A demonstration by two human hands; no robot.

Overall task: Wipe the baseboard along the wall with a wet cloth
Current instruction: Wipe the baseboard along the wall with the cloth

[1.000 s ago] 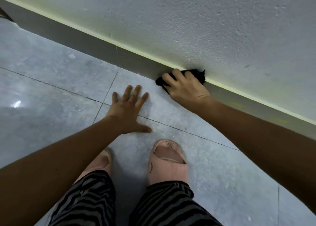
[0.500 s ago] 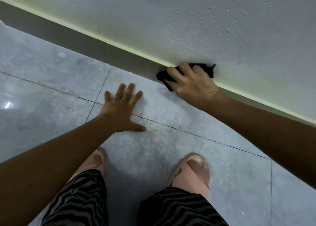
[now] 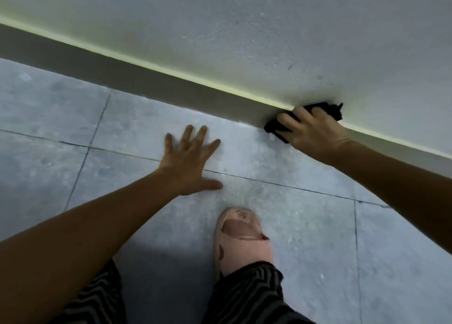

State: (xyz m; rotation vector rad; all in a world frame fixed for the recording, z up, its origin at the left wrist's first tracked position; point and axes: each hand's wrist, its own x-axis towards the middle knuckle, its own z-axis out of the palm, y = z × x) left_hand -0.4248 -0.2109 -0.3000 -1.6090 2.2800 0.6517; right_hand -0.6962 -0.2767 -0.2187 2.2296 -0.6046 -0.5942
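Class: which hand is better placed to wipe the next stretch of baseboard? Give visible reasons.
Right. The right hand holds the black cloth against the baseboard; the left hand lies flat on the floor tiles, away from the wall, probably bracing.

— Where's the cloth (image 3: 273, 127)?
— At two o'clock. The right hand (image 3: 315, 131) holds it against the baseboard (image 3: 146, 78), which runs from ten o'clock to three under the wall (image 3: 244, 30).
— And the left hand (image 3: 188, 163)?
— Near the middle, flat on the floor (image 3: 305, 225), fingers spread. A pink sandal (image 3: 244, 247) stands at six o'clock, with striped trousers (image 3: 249, 296) below it.
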